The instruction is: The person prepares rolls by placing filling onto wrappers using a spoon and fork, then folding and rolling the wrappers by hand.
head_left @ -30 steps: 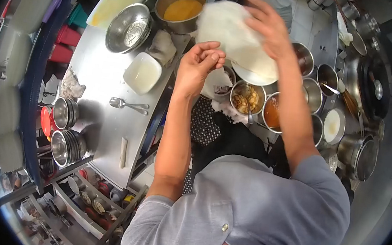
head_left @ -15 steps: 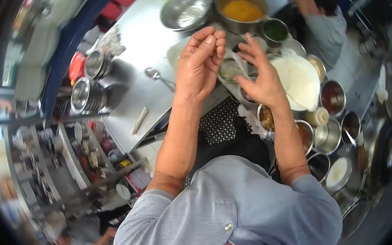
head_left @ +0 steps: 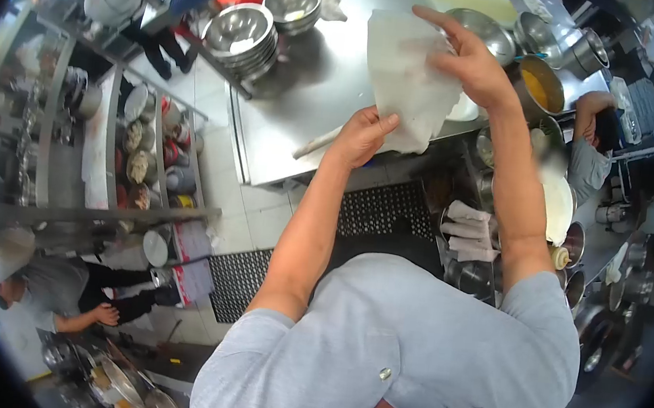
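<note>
My left hand pinches the lower edge of a thin, whitish, translucent sheet, with the thumb on top. Whether the sheet is plastic, paper or dough I cannot tell. It hangs flat over the steel table. Above its upper right part is my right hand, fingers spread and the forefinger stretched out. Contact between these fingers and the sheet is unclear. A pale stick lies at the table's front edge, its far end hidden behind my left hand.
Stacked steel bowls stand at the table's left end. A pot of yellow-orange liquid is to the right, near a seated or bent person. Rolled whitish cloths lie below my right forearm. Another person is at lower left.
The view has swung left along the table. My left hand is lower and grips the sheet, which now hangs spread out; earlier only a clear, crumpled film showed near my right hand.
</note>
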{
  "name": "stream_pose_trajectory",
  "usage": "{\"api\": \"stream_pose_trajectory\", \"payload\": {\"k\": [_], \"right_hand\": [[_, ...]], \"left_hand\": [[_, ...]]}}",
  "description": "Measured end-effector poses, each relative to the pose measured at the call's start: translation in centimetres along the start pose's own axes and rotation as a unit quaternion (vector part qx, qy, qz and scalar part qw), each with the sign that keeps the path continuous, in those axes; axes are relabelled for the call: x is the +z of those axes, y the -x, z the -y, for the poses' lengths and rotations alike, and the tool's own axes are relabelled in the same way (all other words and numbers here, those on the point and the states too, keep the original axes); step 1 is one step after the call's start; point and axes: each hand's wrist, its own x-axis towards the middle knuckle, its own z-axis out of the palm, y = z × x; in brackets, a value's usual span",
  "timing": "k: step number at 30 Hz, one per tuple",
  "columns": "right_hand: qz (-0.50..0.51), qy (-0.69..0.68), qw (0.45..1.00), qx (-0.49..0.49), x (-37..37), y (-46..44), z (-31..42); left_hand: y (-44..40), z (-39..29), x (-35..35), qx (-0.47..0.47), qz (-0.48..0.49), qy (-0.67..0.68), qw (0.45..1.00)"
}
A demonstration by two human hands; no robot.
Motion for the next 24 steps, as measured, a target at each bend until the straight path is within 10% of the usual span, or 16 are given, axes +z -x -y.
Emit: {"api": "stream_pose_trajectory", "payload": {"k": [9,11,16,24], "right_hand": [[0.046,0.014,0.984,0.17,13.7,-11.5,-17.0],[0.147,0.371,0.917,-0.002,14.5,-10.4,-21.6],[0.188,0.438,0.877,-0.065,16.9,-3.3,-24.6],[0.206,0.395,0.895,-0.013,14.3,-2.9,-25.9]], "left_hand": [[14.2,-4.8,-11.9,0.017,-0.24,0.086,0.967],[17.3,-4.9,-14.5,0.056,-0.333,0.126,0.933],[22.4,-5.4,-15.3,0.115,-0.486,0.157,0.852],[16.1,-8.9,-14.8,0.224,-0.426,0.112,0.869]]}}
